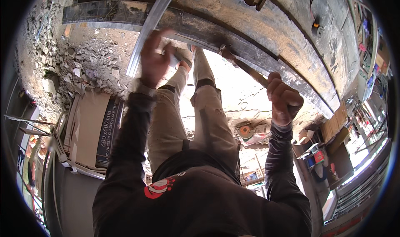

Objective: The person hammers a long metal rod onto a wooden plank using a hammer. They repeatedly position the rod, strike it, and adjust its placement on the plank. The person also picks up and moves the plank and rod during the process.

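Observation:
My right hand [285, 99] is wrapped round the wooden handle of a hammer [250, 70]. The hammer's head meets the edge of a long dark strip [193, 24] that crosses in front of me. Blurred by motion, my left hand [156, 62] has its fingers apart. It is next to a long silver metal bar [141, 49], which slants across the dark strip; whether they touch I cannot tell. Beyond the strip lies a broad, dusty, sand-coloured surface [216, 5] with a dark, broken-edged gap.
Broken rubble [93, 62] covers the ground at left. A tile carton [89, 130] stands beside my left arm. An angle grinder with an orange disc [245, 131] lies behind my legs, near loose cables. A small yellow-and-black tool [317, 27] lies at far right.

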The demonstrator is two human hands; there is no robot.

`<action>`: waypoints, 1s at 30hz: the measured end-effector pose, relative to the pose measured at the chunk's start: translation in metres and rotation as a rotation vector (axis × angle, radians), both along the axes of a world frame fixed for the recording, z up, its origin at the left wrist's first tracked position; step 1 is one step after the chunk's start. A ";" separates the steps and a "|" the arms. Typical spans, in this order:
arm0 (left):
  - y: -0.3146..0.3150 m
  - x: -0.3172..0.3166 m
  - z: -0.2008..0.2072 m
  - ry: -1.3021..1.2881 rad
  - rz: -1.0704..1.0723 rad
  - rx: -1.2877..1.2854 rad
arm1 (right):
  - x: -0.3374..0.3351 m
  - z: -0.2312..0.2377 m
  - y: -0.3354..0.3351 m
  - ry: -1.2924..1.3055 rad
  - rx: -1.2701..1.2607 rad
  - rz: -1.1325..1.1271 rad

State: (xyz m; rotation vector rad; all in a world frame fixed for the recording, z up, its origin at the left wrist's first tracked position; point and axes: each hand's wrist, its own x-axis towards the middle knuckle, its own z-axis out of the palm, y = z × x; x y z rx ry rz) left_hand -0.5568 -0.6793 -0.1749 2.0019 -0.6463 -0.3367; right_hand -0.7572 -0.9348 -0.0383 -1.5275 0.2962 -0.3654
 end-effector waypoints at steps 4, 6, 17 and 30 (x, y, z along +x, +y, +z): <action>-0.070 -0.061 -0.009 0.199 -0.284 -0.139 | -0.013 -0.010 -0.002 -0.032 0.068 -0.096; -0.089 -0.068 -0.019 0.034 -0.285 0.067 | -0.019 -0.013 -0.005 -0.069 0.121 -0.123; -0.097 -0.053 -0.027 0.575 -0.306 -0.464 | -0.033 -0.020 -0.016 -0.133 0.234 -0.049; -0.026 -0.163 0.023 1.057 0.417 0.005 | -0.136 -0.037 -0.161 0.228 0.439 -0.528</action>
